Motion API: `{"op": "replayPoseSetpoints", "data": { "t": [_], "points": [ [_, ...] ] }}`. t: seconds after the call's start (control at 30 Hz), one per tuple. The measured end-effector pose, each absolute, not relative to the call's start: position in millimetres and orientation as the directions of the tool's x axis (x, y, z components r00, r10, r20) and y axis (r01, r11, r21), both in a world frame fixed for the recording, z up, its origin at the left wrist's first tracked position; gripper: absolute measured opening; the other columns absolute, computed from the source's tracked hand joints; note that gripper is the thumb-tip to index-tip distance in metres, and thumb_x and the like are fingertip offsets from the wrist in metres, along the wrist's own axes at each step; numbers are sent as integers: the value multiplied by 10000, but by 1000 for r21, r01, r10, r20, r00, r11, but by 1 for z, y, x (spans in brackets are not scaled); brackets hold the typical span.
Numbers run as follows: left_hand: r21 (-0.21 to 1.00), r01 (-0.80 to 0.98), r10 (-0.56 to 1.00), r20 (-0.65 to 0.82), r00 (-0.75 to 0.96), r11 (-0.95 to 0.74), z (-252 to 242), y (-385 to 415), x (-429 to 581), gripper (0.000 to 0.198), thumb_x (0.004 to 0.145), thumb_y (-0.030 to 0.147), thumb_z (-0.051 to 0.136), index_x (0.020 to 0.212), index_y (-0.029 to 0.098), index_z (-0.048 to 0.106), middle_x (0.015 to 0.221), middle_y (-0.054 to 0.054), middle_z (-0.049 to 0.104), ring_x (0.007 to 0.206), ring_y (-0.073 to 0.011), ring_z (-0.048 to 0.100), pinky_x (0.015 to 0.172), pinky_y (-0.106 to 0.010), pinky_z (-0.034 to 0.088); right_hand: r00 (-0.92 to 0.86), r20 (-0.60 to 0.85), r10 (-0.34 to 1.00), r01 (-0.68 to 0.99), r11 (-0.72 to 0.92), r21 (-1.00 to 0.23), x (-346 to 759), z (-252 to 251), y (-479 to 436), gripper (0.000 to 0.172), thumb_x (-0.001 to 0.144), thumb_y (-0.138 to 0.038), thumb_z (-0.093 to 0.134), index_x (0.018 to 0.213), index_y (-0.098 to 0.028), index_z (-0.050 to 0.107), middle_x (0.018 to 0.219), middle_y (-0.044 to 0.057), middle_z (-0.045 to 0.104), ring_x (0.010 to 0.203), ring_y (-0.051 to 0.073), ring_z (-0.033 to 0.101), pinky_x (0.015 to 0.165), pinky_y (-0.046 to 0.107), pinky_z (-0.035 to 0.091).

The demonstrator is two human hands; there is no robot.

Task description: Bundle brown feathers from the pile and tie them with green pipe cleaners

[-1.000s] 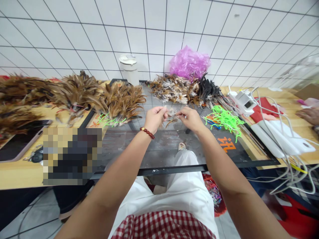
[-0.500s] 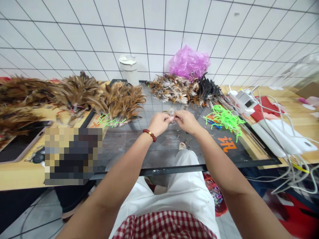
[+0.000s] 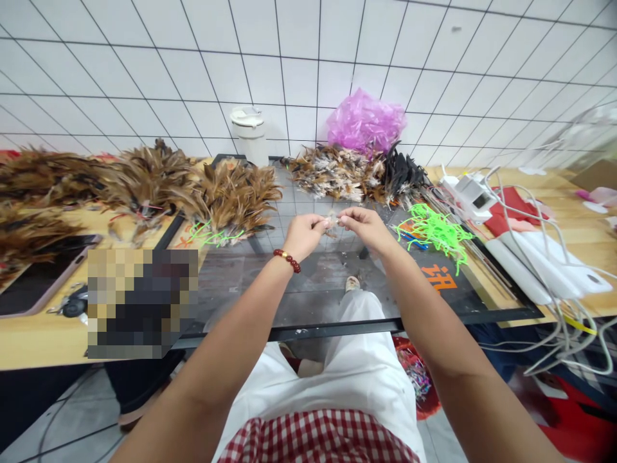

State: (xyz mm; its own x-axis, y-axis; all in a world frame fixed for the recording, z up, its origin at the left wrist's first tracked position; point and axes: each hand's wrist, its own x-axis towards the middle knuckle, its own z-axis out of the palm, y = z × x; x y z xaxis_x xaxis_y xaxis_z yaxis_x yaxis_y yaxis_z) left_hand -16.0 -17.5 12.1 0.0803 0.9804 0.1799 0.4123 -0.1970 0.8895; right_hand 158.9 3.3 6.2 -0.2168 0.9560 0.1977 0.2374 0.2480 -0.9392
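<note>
My left hand and my right hand meet above the glass work mat, fingertips pinched together. Between them they grip a small pale feather. A red bead bracelet sits on my left wrist. Beyond my hands lies a mixed pile of speckled and black feathers. A brown feather pile lies to the left. Bright green ties lie just right of my right hand.
A white cup and a pink plastic bag stand against the tiled wall. More brown feathers and a phone cover the left of the wooden table. White devices and cables crowd the right.
My hands came closer together, then rose slightly and parted a little, still pinching the feather. A hand seen at the far right edge has left the view.
</note>
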Motion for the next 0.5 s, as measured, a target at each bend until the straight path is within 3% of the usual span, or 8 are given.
{"op": "replayPoseSetpoints", "data": {
  "t": [0.13, 0.27, 0.5],
  "points": [
    [905, 364, 975, 215, 56, -220, 13, -18, -14, 182, 747, 262, 601, 742, 141, 737, 711, -45, 707, 662, -146, 585, 653, -251, 424, -192, 87, 978, 141, 115, -983, 157, 8, 0, 348, 631, -486, 727, 698, -156, 641, 635, 5, 620, 576, 95, 501, 597, 244, 416],
    [938, 275, 977, 212, 32, -213, 12, -17, -14, 154, 733, 252, 623, 717, 147, 735, 721, -38, 713, 680, -147, 596, 672, -249, 435, -209, 63, 976, 136, 93, -986, 156, 8, -1, 328, 575, -445, 758, 675, -156, 640, 600, -10, 601, 553, 89, 485, 572, 238, 399],
    [967, 214, 990, 140, -3, -136, 10, -16, -14, 181, 716, 298, 645, 670, 138, 716, 597, -18, 646, 602, -130, 547, 606, -236, 414, -249, 59, 967, 386, 155, -909, 162, -2, 4, 226, 639, -379, 681, 637, -155, 655, 522, -39, 533, 507, 82, 417, 514, 231, 321]
  ]
}}
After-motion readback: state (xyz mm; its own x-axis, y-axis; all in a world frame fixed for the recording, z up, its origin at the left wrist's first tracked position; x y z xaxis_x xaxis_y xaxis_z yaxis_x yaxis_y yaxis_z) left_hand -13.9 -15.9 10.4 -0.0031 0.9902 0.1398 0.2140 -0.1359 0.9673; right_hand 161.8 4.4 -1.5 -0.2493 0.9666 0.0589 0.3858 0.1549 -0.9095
